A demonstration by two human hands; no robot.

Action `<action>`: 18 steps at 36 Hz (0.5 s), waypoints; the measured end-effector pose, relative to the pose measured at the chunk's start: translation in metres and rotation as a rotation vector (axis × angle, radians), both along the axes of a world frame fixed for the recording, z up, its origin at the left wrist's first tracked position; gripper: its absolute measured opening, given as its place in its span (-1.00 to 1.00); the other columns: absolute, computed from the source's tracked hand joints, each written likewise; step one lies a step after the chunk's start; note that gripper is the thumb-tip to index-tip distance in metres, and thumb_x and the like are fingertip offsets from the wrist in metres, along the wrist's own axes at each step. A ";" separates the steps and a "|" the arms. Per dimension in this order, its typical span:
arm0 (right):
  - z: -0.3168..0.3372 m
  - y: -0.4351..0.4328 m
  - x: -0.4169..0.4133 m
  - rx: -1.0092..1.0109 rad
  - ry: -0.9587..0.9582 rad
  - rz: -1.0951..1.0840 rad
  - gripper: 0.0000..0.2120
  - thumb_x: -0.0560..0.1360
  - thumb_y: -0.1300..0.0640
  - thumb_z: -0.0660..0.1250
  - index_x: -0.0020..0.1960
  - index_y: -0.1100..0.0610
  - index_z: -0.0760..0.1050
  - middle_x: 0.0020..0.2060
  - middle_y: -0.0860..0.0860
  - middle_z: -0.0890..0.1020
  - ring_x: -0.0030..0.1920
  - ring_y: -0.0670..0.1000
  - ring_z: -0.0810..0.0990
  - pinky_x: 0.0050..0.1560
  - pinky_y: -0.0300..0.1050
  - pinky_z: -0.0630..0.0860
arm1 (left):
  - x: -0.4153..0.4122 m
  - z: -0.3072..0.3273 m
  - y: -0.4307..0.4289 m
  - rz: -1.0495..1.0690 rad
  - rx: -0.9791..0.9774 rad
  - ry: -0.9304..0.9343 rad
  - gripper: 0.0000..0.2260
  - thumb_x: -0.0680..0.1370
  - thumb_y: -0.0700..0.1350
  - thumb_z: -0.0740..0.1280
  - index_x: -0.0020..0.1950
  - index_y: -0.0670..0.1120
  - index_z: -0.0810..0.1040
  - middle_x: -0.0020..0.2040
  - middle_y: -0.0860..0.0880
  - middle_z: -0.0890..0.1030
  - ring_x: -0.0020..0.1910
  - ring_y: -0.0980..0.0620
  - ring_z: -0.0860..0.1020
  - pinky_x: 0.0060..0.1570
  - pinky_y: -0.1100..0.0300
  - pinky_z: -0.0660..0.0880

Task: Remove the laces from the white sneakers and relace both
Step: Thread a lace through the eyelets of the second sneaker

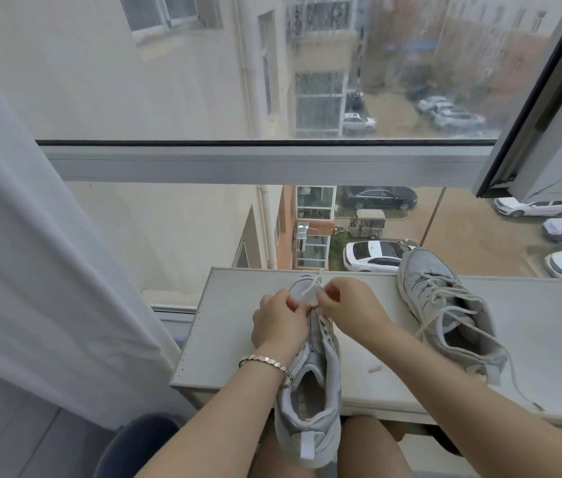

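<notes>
1. Legible text, brands, numbers or signs: none can be read in the head view.
2. Insole (302,403) of the near sneaker (310,439), lower centre of the frame: faint printed marks, too blurred to read.
3. Parked cars (374,258), right half of the frame: plates too small to read.

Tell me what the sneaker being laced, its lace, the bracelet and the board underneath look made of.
The sneaker: matte pale textile or synthetic leather, hard to tell; soft padded collar. The lace: flat woven fabric, off-white, limp. The bracelet: silvery metal, shiny flat links. The board: probably white laminated panel, smooth, with small holes along its left edge.
</notes>
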State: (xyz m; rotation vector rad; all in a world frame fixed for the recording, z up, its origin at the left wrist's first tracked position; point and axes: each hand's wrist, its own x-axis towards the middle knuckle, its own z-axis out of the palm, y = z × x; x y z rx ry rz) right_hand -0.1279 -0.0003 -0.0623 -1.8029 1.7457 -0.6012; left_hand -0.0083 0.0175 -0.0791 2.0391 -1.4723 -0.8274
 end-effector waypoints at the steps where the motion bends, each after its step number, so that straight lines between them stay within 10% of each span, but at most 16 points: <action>1: -0.001 0.001 -0.002 0.046 -0.159 -0.021 -0.73 0.53 0.13 0.16 -0.31 0.20 0.41 -0.40 0.04 0.46 -0.33 0.02 0.41 -0.27 -0.14 0.32 | 0.000 0.000 0.000 0.003 -0.004 -0.003 -0.74 0.54 0.07 0.28 -0.30 0.04 0.34 -0.04 -0.02 0.42 0.00 -0.11 0.47 -0.15 0.14 0.38; 8: -0.011 0.011 -0.021 0.235 -0.834 -0.173 -0.66 0.54 0.23 0.19 -0.40 0.14 0.45 -0.48 -0.05 0.54 -0.31 -0.07 0.52 0.01 -0.13 0.50 | 0.000 0.000 0.000 -0.041 -0.003 0.031 -0.75 0.54 0.05 0.29 -0.30 0.05 0.34 -0.04 -0.03 0.42 0.03 -0.12 0.47 -0.07 0.11 0.45; 13: -0.011 0.018 -0.024 0.291 -0.655 -0.234 -0.80 0.53 0.03 0.29 -0.09 0.17 0.51 -0.21 0.06 0.58 -0.30 -0.05 0.58 -0.30 -0.25 0.52 | -0.001 -0.001 0.000 -0.011 -0.007 0.019 -0.75 0.54 0.06 0.28 -0.29 0.03 0.35 -0.03 -0.03 0.42 0.02 -0.12 0.47 -0.09 0.11 0.45; 18: 0.003 0.027 -0.014 0.381 -0.194 -0.021 -0.57 0.39 -0.25 0.31 -0.29 0.13 0.42 -0.42 -0.02 0.48 -0.43 -0.08 0.42 -0.42 -0.30 0.33 | -0.002 -0.002 0.000 0.017 -0.010 0.018 -0.76 0.55 0.00 0.27 -0.30 0.03 0.34 -0.06 -0.01 0.41 0.01 -0.10 0.47 -0.13 0.13 0.41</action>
